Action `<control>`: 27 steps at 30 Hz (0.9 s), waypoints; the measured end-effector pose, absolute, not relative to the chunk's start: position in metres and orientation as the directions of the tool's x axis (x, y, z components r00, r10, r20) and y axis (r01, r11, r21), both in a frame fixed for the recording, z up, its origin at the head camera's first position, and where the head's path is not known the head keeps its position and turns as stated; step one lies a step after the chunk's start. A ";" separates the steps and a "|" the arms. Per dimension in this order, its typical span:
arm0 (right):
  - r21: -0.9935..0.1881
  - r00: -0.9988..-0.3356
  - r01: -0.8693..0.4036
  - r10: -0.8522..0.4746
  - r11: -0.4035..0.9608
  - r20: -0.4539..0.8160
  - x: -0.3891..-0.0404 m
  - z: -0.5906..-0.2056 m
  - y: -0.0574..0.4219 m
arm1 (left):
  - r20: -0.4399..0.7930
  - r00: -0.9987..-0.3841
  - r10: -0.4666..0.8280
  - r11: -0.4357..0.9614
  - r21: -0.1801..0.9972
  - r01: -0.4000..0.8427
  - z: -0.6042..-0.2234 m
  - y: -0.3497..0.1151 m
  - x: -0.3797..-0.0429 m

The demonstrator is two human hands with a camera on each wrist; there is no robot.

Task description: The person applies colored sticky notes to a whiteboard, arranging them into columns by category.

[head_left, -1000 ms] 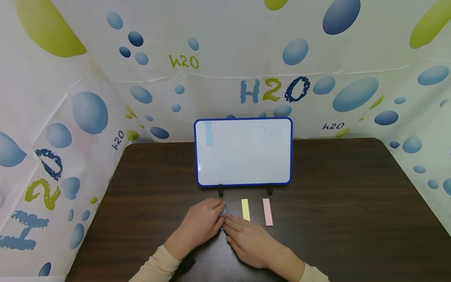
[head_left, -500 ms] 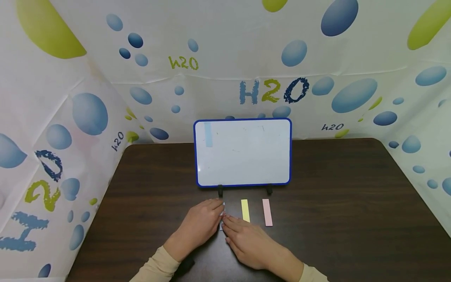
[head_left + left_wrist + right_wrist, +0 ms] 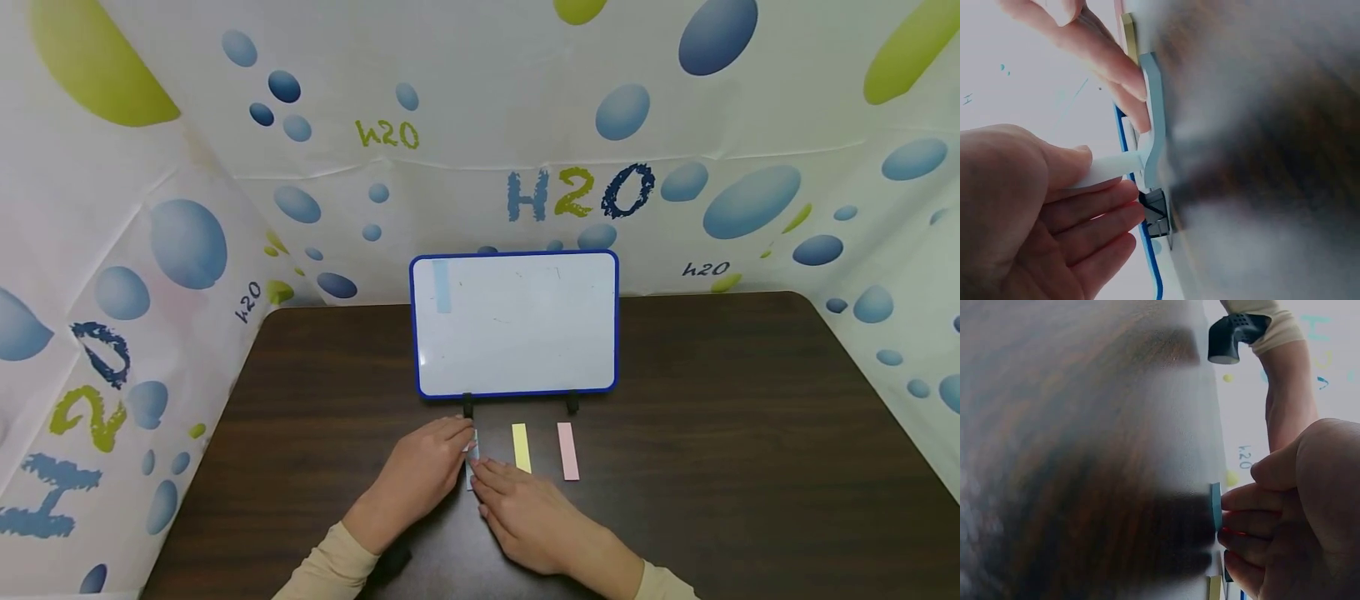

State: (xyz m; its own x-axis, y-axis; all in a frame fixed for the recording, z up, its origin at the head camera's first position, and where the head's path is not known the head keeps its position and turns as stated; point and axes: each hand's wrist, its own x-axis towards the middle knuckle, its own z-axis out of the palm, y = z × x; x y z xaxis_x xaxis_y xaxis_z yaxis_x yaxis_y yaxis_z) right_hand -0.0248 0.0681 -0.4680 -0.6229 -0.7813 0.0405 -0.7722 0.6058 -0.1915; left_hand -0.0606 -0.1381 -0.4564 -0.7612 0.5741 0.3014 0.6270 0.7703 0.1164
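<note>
A narrow light-blue sticky note pad (image 3: 1155,94) lies on the table in front of the whiteboard. Between thumb and fingers my left hand (image 3: 423,462) pinches a pale blue sticky note (image 3: 1113,167), which bends up from the pad near its far end. My right hand (image 3: 532,512) rests its nearly straight fingertips on the same pad, closer to me. In the right wrist view those fingers touch the pad's edge (image 3: 1216,509). From the head view both hands cover much of the pad.
Right of the hands lie a yellow sticky note pad (image 3: 521,446) and a pink one (image 3: 568,452). Behind them a blue-framed whiteboard (image 3: 517,333) stands on black feet (image 3: 573,403), with a light-blue strip (image 3: 442,285) at its upper left. A printed curtain (image 3: 465,83) surrounds the dark table (image 3: 712,433).
My left fingers have shifted slightly up and left, and more of the blue pad shows between the hands. The right hand has stayed nearly in place.
</note>
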 end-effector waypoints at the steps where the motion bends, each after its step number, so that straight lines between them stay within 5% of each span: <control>1: -0.191 -0.623 -0.772 -0.781 0.606 0.041 -0.025 -0.468 0.068 | 0.304 -0.762 0.572 0.772 0.115 0.625 -0.455 -0.138 -0.061; 27: -0.197 -0.630 -0.762 -0.777 0.617 0.006 -0.024 -0.464 0.068 | 0.380 -0.749 0.542 0.800 0.038 0.598 -0.443 -0.141 -0.066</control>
